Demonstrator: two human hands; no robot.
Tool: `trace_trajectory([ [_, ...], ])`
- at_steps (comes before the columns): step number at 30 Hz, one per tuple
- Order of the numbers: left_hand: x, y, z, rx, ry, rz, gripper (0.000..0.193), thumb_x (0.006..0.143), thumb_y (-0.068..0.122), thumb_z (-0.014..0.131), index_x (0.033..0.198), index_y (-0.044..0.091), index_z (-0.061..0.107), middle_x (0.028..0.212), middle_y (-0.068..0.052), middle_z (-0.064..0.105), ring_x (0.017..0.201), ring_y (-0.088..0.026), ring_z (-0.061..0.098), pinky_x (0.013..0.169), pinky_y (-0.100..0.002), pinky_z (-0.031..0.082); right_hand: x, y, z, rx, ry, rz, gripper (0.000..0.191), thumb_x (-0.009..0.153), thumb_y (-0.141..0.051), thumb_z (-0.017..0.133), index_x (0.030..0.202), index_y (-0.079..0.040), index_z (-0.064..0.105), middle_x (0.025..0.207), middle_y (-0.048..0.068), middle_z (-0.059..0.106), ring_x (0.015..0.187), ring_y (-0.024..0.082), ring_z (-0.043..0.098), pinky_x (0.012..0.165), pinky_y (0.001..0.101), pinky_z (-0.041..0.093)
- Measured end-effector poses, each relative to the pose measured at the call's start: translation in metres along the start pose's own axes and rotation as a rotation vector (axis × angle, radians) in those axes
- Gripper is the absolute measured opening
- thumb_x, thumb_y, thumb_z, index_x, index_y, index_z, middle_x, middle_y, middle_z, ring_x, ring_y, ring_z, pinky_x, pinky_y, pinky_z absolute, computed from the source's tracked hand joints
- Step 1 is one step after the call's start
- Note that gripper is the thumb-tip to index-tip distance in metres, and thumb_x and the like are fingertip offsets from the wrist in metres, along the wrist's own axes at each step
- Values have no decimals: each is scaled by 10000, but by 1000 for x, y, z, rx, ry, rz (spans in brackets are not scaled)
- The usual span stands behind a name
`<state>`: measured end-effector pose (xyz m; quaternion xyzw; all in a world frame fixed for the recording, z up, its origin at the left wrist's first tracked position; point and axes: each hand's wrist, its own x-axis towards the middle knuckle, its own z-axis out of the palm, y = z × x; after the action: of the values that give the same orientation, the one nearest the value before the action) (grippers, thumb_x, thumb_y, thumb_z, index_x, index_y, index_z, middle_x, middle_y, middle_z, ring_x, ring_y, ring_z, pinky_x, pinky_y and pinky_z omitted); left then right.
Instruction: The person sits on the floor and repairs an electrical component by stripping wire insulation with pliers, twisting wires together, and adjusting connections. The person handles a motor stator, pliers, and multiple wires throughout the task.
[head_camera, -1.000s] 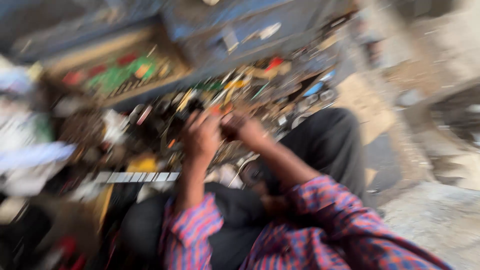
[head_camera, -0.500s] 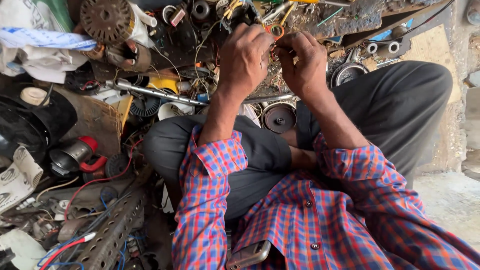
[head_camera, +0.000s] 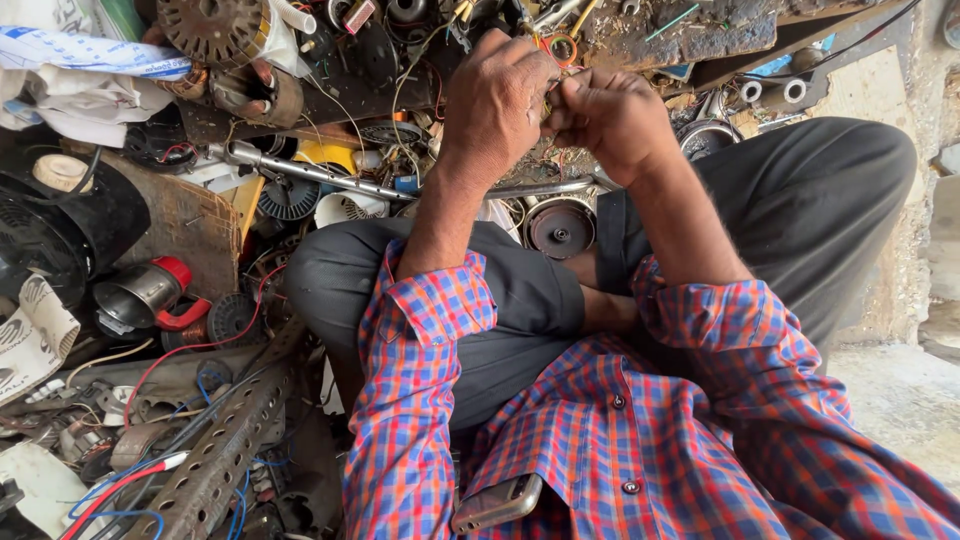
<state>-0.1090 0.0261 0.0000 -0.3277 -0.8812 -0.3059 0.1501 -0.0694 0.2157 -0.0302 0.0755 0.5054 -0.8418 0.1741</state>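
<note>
My left hand (head_camera: 495, 100) and my right hand (head_camera: 610, 115) are raised together in front of me, fingers curled and knuckles nearly touching. Both pinch a small part (head_camera: 547, 103) between them; only a yellowish sliver of it shows, and the fingers hide the rest. I sit cross-legged in dark trousers (head_camera: 520, 300) and a red and blue checked shirt (head_camera: 600, 430). The hands hover above a heap of scrap parts and wires.
A metal pipe (head_camera: 300, 170) lies across the pile on the left. A round motor part (head_camera: 560, 228) sits by my knee. A red-handled metal cup (head_camera: 150, 295), a perforated metal angle (head_camera: 215, 460) and a black fan housing (head_camera: 60, 230) crowd the left. A phone (head_camera: 497, 503) sticks out of my shirt pocket.
The view has gone from a blur to steady and has tipped down toward my lap. My hands have stayed together on the small part, with the fingers shifting slightly.
</note>
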Motion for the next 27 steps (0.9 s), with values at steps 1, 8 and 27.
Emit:
trace_trajectory([
  [1, 0, 1, 0, -9, 8, 5, 130, 854, -6, 738, 957, 74, 744, 947, -52, 713, 926, -240, 652, 791, -388, 577, 1, -1, -4, 201, -48, 143, 225, 1043, -210, 594, 934, -46, 704, 815, 60, 719, 801, 205, 744, 730, 318, 590],
  [8, 4, 4, -4, -8, 30, -3, 111, 868, 19, 753, 962, 74, 732, 939, -51, 692, 908, -233, 644, 777, -387, 570, -4, -5, 5, -468, 111, -309, 221, 1111, -194, 615, 980, -20, 648, 853, 71, 719, 776, 171, 685, 691, 277, 554],
  [27, 0, 4, -4, 52, -49, -8, 159, 877, 53, 799, 1015, 82, 727, 987, -41, 674, 968, -231, 628, 843, -387, 566, -3, -1, 7, -528, 114, -364, 193, 1089, -170, 664, 976, -14, 676, 836, 80, 734, 748, 157, 717, 666, 297, 578],
])
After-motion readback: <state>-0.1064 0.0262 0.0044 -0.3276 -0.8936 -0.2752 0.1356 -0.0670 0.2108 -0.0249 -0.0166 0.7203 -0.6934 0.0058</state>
